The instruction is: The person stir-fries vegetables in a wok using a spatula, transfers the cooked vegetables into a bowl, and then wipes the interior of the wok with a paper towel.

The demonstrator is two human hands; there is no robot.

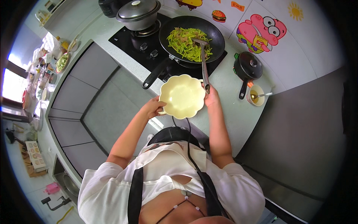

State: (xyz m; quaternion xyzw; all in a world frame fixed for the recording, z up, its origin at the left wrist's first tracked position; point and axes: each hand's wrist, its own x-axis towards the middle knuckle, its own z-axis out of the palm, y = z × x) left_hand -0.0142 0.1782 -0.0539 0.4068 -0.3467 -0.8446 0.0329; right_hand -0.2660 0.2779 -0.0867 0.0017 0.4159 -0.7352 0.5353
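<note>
A pale yellow scalloped bowl (182, 96) with small side handles hangs in front of the stove, nothing in it. My left hand (153, 108) grips its left side, thumb over the rim. On its right side my right hand (212, 96) is closed around the edge, fingers partly hidden. Beyond the bowl, a black wok (218, 41) on the right burner holds cut green vegetable stalks with bits of meat (188, 43). A metal spatula (204, 63) rests in the wok, its handle end overlapping my right hand in the view; I cannot tell whether they touch.
A lidded grey pot (138, 16) sits on the left burner of the black stove (130, 44). Right of the wok are a small lidded black pan (248, 65) and a cup with a spoon (256, 95). The wok's handle (154, 76) juts over the counter edge. Dishes line the left counter.
</note>
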